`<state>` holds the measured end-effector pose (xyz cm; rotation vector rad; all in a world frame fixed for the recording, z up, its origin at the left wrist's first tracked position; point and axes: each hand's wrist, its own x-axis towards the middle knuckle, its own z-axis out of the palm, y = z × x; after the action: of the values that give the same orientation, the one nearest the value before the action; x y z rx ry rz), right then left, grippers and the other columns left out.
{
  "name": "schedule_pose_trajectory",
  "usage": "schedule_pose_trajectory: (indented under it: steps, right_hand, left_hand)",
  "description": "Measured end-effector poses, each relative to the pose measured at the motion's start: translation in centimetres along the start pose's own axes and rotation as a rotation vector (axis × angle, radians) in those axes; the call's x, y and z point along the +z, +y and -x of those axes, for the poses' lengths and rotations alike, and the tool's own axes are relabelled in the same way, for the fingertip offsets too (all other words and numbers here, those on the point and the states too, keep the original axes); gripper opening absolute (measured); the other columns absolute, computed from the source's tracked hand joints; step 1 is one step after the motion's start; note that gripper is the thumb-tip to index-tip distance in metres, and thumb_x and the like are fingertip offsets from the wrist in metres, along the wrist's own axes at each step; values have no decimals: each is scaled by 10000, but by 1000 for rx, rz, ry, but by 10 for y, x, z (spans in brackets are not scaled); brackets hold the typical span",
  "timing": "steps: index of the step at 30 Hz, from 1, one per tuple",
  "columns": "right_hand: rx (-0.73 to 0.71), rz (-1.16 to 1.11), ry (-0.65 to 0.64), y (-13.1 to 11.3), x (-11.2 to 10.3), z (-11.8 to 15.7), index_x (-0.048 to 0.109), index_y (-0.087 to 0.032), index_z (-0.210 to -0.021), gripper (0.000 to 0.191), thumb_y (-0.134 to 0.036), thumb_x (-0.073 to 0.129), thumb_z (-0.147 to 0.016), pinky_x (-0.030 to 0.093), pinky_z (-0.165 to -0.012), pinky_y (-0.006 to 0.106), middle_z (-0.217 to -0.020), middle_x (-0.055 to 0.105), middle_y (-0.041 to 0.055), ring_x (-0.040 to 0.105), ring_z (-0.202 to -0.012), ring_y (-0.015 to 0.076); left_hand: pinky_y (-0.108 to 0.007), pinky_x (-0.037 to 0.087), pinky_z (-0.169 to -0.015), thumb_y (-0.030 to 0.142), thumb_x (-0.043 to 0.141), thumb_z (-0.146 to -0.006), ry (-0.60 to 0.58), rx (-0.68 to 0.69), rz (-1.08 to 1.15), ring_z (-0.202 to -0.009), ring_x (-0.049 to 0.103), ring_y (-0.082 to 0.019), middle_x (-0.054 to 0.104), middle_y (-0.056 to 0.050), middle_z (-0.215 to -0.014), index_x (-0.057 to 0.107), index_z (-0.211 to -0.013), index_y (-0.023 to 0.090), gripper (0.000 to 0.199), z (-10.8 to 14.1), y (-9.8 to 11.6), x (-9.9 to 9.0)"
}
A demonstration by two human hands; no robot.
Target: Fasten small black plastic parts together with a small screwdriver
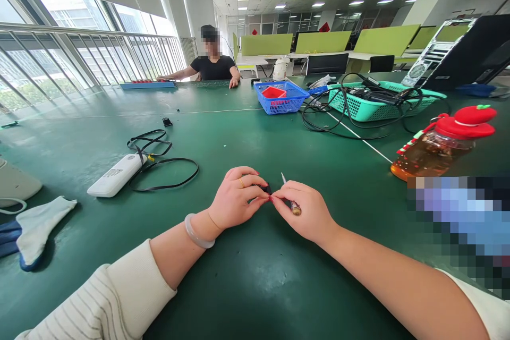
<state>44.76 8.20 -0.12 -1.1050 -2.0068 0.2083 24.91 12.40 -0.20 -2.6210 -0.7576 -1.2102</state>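
Over the green table (255, 276), my left hand (239, 196) is closed on a small black part (266, 189), mostly hidden by the fingers. My right hand (305, 207) grips a slim pointed tool like a small screwdriver (295, 208); its metal tip points up and away, and its brownish end shows below the fingers. The fingertips of both hands meet at the black part. Whether the right fingertips also pinch it, I cannot tell.
Left lie a white power bank (116, 176) with a black cable and a glove (43, 228). Ahead are a small black piece (167, 122), a blue basket (281, 103) and a green basket (370, 111) with cables. A red-lidded jar (438, 149) stands right. Another person (215, 66) sits opposite.
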Motion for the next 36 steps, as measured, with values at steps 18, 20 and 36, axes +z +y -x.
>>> schedule_pose_trajectory:
  steps: [18,20,36]
  right_hand:
    - [-11,-11,-9,0,-1,0,718,-210,-782,173,-208,583,-890,442,-558,238,-696,642,5,573,-601,120]
    - [-10,-6,-6,0,-1,0,715,-213,-778,183,-207,575,-894,445,-558,239,-696,643,5,580,-602,121]
    - [-3,-41,-25,0,-1,-1,716,-213,-780,198,-245,567,-905,433,-558,248,-676,630,7,554,-592,124]
  left_hand:
    - [-388,499,-908,275,676,-847,-14,-6,12,-1004,617,-217,757,-10,-905,731,-780,263,88,0,1,-1]
    - [-395,497,-917,290,674,-849,-33,-31,17,-1011,615,-220,755,-12,-905,733,-782,267,92,1,0,0]
    - [-378,519,-889,269,682,-841,23,-3,21,-980,629,-212,765,-3,-891,721,-759,253,92,0,0,0]
